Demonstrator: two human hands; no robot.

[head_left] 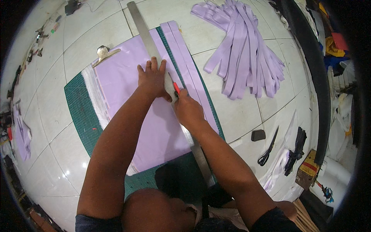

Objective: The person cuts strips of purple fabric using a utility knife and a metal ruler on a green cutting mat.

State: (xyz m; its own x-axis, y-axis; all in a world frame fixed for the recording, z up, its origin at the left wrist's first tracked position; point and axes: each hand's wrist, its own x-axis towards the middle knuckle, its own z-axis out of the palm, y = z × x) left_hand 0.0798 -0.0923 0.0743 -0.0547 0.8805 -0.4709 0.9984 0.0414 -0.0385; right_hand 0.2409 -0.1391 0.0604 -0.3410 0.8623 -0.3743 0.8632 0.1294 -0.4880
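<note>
My left hand (155, 81) lies flat with its fingers spread, pressing on a long metal ruler (143, 29) and the lilac fabric (119, 81) beside it. My right hand (188, 110) is closed round a red-handled cutter knife (176, 87), its thin blade pointing away from me along the ruler's right edge. The fabric is a flat stack on a green cutting mat (79, 100), with a frayed white edge at the left. A metal clip (104, 55) grips its far left corner. Right of the ruler, cut lilac strips (189, 63) lie lengthwise on the mat.
On the tiled floor (243, 116) at the far right lies a bundle of long lilac strips (247, 50). Nearer are a dark block (258, 135), black scissors (268, 149) and a tied black bundle (295, 150). A black roll (319, 96) runs along the right side.
</note>
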